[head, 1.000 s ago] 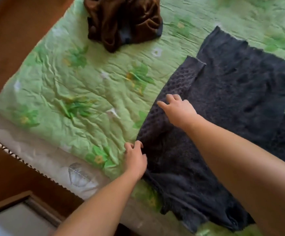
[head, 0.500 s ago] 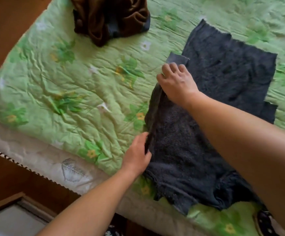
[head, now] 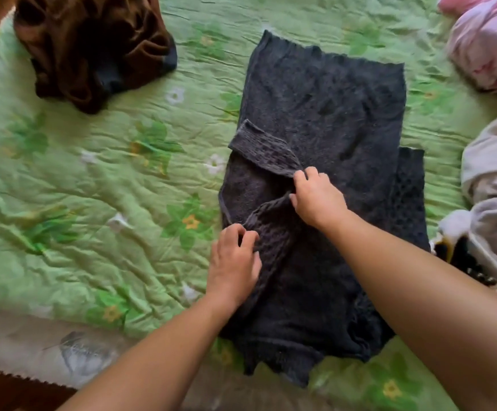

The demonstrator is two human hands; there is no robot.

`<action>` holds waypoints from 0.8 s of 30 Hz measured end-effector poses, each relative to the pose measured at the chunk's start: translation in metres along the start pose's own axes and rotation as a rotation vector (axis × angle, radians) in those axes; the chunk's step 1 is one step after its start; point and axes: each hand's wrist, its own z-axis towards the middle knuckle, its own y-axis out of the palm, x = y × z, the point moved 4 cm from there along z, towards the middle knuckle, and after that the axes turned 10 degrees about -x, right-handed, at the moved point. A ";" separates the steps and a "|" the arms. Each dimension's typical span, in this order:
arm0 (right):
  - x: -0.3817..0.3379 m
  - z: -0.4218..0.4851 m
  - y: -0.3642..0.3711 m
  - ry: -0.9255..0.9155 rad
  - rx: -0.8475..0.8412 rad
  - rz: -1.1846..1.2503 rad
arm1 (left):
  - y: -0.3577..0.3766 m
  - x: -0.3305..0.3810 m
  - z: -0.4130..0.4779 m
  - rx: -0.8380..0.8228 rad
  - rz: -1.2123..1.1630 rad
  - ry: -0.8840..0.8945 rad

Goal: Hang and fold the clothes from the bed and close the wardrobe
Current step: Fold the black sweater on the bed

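Both hands — left hand (head: 235, 262), right hand (head: 315, 197) — pinch the dark knit's (head: 330, 114) sleeve mid-fold on the bed (head: 93, 188); brown garment (head: 93, 48) and pale clothes (head: 493, 179) await — much remains.

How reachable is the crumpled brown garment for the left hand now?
Probably yes: only green bedspread separates the left hand from the brown garment, though that hand pinches the grey knit sleeve.

We look down on a creased green quilt (head: 78, 179) printed with leaves and yellow flowers. At its near edge lies a pale sheet (head: 33, 345) with scalloped trim, brown wood (head: 4, 398) beneath.
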 end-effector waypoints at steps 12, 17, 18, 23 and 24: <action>-0.026 0.089 -0.036 -0.030 0.159 0.307 | -0.010 -0.029 0.103 -0.376 0.042 0.012; -0.009 0.123 -0.086 0.181 0.346 1.483 | -0.015 -0.052 0.111 -0.337 -0.227 -0.129; -0.006 0.132 -0.092 0.190 0.311 1.577 | -0.018 -0.056 0.112 -0.302 -0.281 -0.174; 0.018 0.151 -0.061 0.322 -0.035 1.471 | -0.016 -0.069 0.109 -0.273 -0.262 -0.252; 0.022 0.151 -0.051 0.349 -0.082 1.452 | -0.015 -0.068 0.108 -0.266 -0.240 -0.256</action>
